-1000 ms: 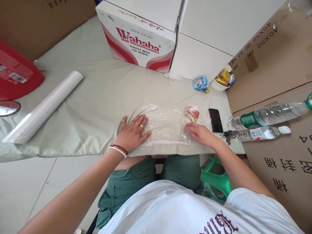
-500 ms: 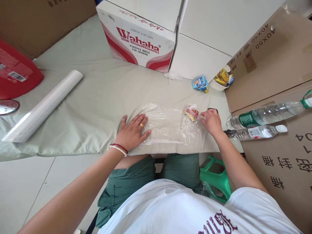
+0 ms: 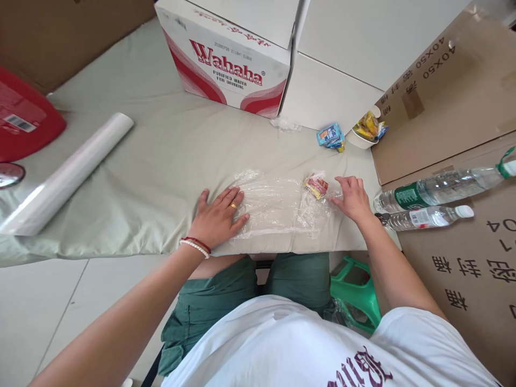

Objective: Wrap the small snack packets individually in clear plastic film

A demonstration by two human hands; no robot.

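Note:
My left hand [image 3: 220, 217] lies flat with its fingers spread, pressing the left end of a sheet of clear plastic film [image 3: 278, 207] onto the cloth. On the film's right part sits a small bundle of red and yellow snack packets [image 3: 316, 185], partly covered by crinkled film. Just right of the packets is my right hand [image 3: 353, 198], thumb and index finger apart, with the thumb by the film's right edge. Nothing shows gripped between those fingers; the other fingers are curled.
A roll of plastic film [image 3: 72, 174] and a red container [image 3: 28, 115] lie to the left. At the back stand a Wahaha carton [image 3: 226, 64], blue packets [image 3: 330, 136] and a paper bowl [image 3: 362, 141] of packets. Plastic bottles [image 3: 427, 216] and cardboard boxes [image 3: 427, 97] border the right.
My right hand's thumb and index finger have spread apart and the hand has shifted slightly right. My left hand has stayed in place; the packets look unmoved.

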